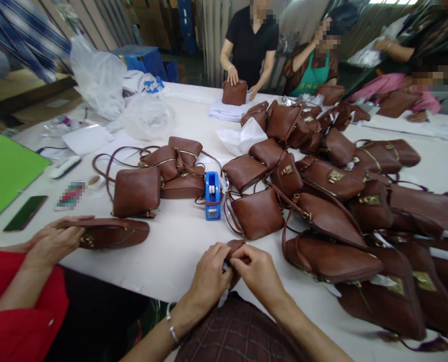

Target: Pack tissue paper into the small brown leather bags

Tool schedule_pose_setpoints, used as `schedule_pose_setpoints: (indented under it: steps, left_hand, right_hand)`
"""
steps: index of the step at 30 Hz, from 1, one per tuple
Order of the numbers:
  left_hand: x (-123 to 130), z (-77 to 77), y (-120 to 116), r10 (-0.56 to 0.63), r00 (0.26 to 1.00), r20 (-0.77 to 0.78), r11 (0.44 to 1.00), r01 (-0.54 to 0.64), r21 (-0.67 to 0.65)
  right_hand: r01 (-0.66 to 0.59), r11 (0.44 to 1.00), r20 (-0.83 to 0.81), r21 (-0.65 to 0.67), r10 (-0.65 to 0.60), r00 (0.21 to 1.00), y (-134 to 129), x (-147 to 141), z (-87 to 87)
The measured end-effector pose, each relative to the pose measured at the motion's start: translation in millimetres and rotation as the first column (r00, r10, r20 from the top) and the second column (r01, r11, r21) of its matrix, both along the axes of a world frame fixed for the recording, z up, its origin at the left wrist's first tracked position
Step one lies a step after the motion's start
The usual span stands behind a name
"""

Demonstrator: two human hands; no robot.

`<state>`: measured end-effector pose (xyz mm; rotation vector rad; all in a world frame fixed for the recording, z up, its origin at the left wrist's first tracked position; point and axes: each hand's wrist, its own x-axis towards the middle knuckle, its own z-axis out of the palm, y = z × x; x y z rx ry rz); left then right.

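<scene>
My left hand (209,275) and my right hand (257,269) meet at the near edge of the white table (179,241). Both pinch a small brown leather piece (236,247) with a bit of white paper between the fingers. Most of that piece is hidden by my fingers. A brown handbag (257,213) stands just beyond my hands. A blue tape dispenser (212,195) stands upright a little farther back.
A big heap of brown handbags (344,201) fills the right side. Another person's hand (52,241) in a red sleeve holds a flat bag (113,233) at left. A phone (25,212) and green board (5,168) lie far left. Other people work across the table.
</scene>
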<state>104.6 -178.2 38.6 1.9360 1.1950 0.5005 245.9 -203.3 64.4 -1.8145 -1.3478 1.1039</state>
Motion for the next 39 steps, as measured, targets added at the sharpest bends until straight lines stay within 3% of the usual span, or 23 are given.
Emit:
schedule_pose_setpoints:
  steps: [2, 4, 7, 11, 14, 17, 20, 22, 25, 28, 30, 33, 37, 39]
  left_hand:
    - [-5, 4.0, 9, 0.004, 0.979, 0.202, 0.983, 0.033, -0.179]
    - [-11, 6.8, 18, -0.007, 0.941, 0.337, 0.931, 0.13, -0.341]
    - [-22, 8.6, 26, -0.018, 0.923, 0.385, 0.893, 0.188, -0.409]
    - [-25, 5.5, 19, 0.038, 0.974, 0.222, 0.957, 0.028, -0.289]
    - [-14, -2.8, 12, 0.039, 0.999, -0.032, 0.996, -0.041, -0.078]
    - [0, -11.3, 11, -0.034, 0.933, -0.359, 0.987, 0.089, 0.136]
    - [6, -12.1, 10, -0.071, 0.883, -0.463, 0.954, 0.195, 0.226]
    - [1, -8.0, 8, -0.088, 0.924, -0.373, 0.937, 0.204, 0.283]
    - [-15, -0.4, 3, -0.055, 0.984, -0.171, 0.911, 0.12, 0.396]
    - [-29, 2.8, -2, -0.033, 0.991, -0.131, 0.903, 0.086, 0.422]
    - [-31, 1.2, -5, -0.071, 0.982, -0.173, 0.908, 0.136, 0.396]
    - [-21, -6.2, -9, -0.112, 0.982, -0.153, 0.939, 0.155, 0.307]
    - [-5, -17.8, -11, -0.019, 0.991, 0.135, 0.994, 0.005, 0.106]
    - [-5, -18.5, -11, 0.022, 0.971, 0.237, 0.999, -0.034, 0.043]
  right_hand:
    - [0.085, 0.991, -0.158, -0.099, -0.1, 0.982, 0, 6, -6.4]
    - [0.137, 0.976, -0.265, -0.169, -0.179, 0.948, 1, 14, -12.7]
    - [0.171, 0.964, -0.314, -0.205, -0.23, 0.921, 2, 21, -17.4]
    - [0.164, 0.966, -0.331, -0.202, -0.225, 0.916, 2, 18, -16.0]
    - [0.143, 0.967, -0.336, -0.21, -0.209, 0.918, 3, 15, -14.4]
    - [0.102, 0.976, -0.312, -0.193, -0.159, 0.937, 4, 13, -12.9]
    - [0.062, 0.986, -0.25, -0.153, -0.099, 0.963, 3, 13, -9.8]
    - [0.045, 0.988, -0.241, -0.145, -0.079, 0.967, 1, 14, -8.1]
    - [0.059, 0.987, -0.283, -0.15, -0.1, 0.954, -2, 17, -9.7]
    - [0.112, 0.978, -0.353, -0.173, -0.168, 0.921, -3, 18, -15.6]
    - [0.14, 0.971, -0.377, -0.196, -0.206, 0.903, -2, 18, -18.3]
    - [0.135, 0.977, -0.286, -0.164, -0.178, 0.941, -1, 15, -15.1]
    - [0.008, 1.0, -0.067, 0.001, -0.008, 0.998, -1, 8, -3.6]
    - [-0.048, 0.999, -0.042, 0.008, 0.049, 0.998, -2, 8, -1.9]
